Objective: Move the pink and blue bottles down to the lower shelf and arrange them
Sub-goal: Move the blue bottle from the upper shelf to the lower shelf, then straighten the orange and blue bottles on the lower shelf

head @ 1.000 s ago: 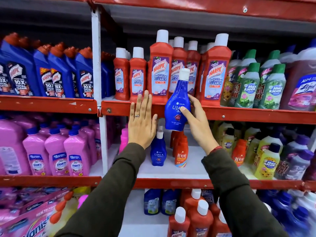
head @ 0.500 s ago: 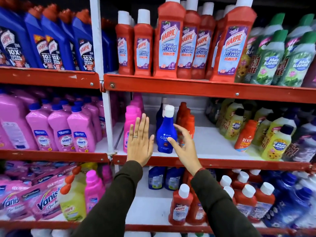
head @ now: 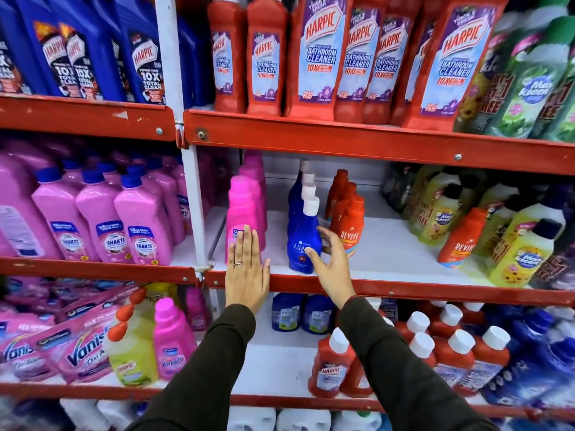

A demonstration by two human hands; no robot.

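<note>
A row of blue Ujala bottles with white caps stands on the white middle shelf [head: 401,253]. The front blue bottle [head: 303,234] is upright near the red shelf edge. My right hand [head: 331,265] is spread beside it, thumb on its front and fingers by its right side, not closed around it. To the left stands a row of pink bottles. My left hand [head: 247,272] lies flat, fingers together, against the lower front of the front pink bottle [head: 242,206].
Orange Revive bottles [head: 350,225] stand right of the blue row, yellow Max Kleen bottles [head: 519,253] further right. Red Harpic bottles [head: 317,57] fill the shelf above. Pink Shakti bottles [head: 99,225] are in the left bay. Harpic and Vanish products crowd the shelf below.
My right hand brought the blue bottle down from the upper shelf, set it at the front of the blue row and opened. My left hand moved onto the pink bottle. The view tilted down.
</note>
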